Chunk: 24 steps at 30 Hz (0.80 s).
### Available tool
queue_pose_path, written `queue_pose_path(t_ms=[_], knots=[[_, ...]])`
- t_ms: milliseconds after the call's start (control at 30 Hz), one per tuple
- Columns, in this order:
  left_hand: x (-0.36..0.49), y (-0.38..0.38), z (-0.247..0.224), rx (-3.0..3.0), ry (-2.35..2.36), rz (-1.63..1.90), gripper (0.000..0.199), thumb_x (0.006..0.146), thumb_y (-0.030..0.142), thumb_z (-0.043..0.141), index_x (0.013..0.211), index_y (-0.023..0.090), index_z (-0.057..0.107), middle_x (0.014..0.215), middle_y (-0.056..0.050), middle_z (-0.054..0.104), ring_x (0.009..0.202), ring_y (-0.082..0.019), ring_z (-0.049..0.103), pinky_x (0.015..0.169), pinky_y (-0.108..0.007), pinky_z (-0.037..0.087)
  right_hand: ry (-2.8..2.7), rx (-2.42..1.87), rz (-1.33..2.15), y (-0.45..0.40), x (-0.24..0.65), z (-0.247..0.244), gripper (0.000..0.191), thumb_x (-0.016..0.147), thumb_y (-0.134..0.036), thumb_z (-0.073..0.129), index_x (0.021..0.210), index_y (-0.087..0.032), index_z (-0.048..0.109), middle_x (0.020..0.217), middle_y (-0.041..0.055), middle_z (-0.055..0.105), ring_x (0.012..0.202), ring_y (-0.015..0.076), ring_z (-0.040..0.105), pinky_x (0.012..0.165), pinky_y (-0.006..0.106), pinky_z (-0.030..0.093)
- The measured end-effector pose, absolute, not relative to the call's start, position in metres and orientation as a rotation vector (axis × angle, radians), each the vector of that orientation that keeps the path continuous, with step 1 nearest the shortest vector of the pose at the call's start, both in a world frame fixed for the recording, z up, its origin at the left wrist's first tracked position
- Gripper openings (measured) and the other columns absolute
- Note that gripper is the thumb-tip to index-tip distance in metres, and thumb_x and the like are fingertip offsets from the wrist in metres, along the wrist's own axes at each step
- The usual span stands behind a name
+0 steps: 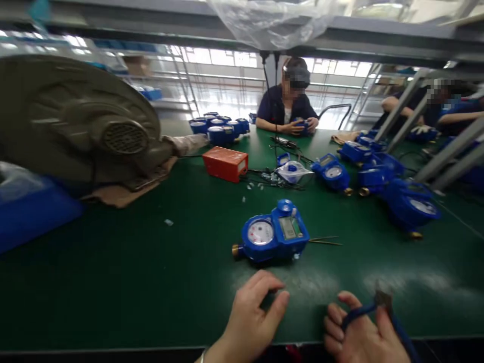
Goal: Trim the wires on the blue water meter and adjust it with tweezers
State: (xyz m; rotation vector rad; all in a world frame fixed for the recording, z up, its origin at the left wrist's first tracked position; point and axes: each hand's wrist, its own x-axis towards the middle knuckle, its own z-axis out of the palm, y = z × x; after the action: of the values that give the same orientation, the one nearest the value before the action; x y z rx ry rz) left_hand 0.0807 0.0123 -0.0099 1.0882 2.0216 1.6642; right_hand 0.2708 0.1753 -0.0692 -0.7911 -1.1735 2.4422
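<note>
A blue meter with a round dial, a small display and a brass end lies on the green table, two thin rods sticking out at its right. Just below it is my left hand, fingers curved and apart, holding nothing and not touching the meter. At the lower right my right hand, palm up, holds blue-handled pliers with their jaws pointing up.
A large olive blower and a blue bin stand left. Behind the meter are an orange box, small clips and a plastic bag. More blue meters sit right and back left. A person works opposite, others far right.
</note>
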Motion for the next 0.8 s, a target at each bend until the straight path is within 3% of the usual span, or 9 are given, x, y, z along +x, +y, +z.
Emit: queue_pose_path(t_ms=[100,200,300,400,500,700,800], knots=[[0.102,0.032,-0.018,0.64,1.759,1.459,0.036,0.09,0.043,0.057,0.11,0.013,0.063,0.098,-0.012,0.066,0.086,-0.023,0.063,0.08,-0.036,0.052,-0.802,-0.515,2.695,0.162,0.261,-0.068,0.064,0.072,-0.083,0.047,0.088,-0.025,0.066,0.073,0.0026,0.045,0.061,0.014,0.041,0.055,0.027,0.034],[0.111,0.049,-0.02,0.592,1.593,1.439,0.052,0.092,0.053,0.05,0.123,0.011,0.055,0.111,-0.016,0.064,0.097,-0.025,0.064,0.086,-0.039,0.053,-1.043,-0.691,2.44,0.152,0.255,-0.068,0.06,0.075,-0.079,0.053,0.081,-0.021,0.065,0.069,0.0002,0.043,0.06,0.0117,0.038,0.057,0.024,0.036],[0.114,0.059,-0.012,0.717,1.401,1.436,0.067,0.078,0.066,0.066,0.12,0.014,0.06,0.114,-0.014,0.064,0.106,-0.028,0.061,0.094,-0.039,0.049,-1.342,-0.963,2.182,0.148,0.253,-0.065,0.061,0.075,-0.081,0.054,0.086,-0.022,0.064,0.081,0.003,0.055,0.078,0.0168,0.052,0.075,0.027,0.047],[0.114,0.064,-0.001,0.964,1.355,1.482,0.057,0.078,0.064,0.068,0.112,0.018,0.068,0.11,-0.01,0.064,0.105,-0.027,0.059,0.095,-0.037,0.045,-1.61,-0.985,2.051,0.147,0.252,-0.056,0.06,0.084,-0.077,0.046,0.103,-0.023,0.064,0.108,0.0066,0.061,0.112,0.024,0.052,0.099,0.033,0.043],[0.114,0.066,0.004,1.08,1.377,1.491,0.047,0.084,0.06,0.062,0.103,0.018,0.071,0.104,-0.01,0.064,0.1,-0.026,0.058,0.093,-0.036,0.042,-1.635,-0.937,2.052,0.144,0.248,-0.051,0.059,0.088,-0.074,0.042,0.113,-0.023,0.059,0.121,0.0074,0.058,0.124,0.0251,0.046,0.106,0.035,0.038],[0.117,0.071,-0.001,0.945,1.497,1.465,0.04,0.081,0.056,0.065,0.083,0.015,0.067,0.087,-0.006,0.059,0.085,-0.022,0.055,0.079,-0.032,0.042,-0.989,-0.637,2.59,0.131,0.243,-0.045,0.083,0.078,-0.089,0.027,0.125,-0.026,0.051,0.114,0.0105,0.059,0.11,0.0275,0.056,0.086,0.041,0.049],[0.115,0.072,-0.004,0.906,1.537,1.5,0.033,0.074,0.047,0.074,0.076,0.015,0.065,0.084,-0.005,0.059,0.085,-0.021,0.053,0.076,-0.029,0.039,-0.935,-0.457,2.755,0.132,0.248,-0.036,0.078,0.073,-0.076,0.061,0.129,-0.023,0.052,0.108,0.0097,0.06,0.101,0.0248,0.058,0.082,0.038,0.048]])
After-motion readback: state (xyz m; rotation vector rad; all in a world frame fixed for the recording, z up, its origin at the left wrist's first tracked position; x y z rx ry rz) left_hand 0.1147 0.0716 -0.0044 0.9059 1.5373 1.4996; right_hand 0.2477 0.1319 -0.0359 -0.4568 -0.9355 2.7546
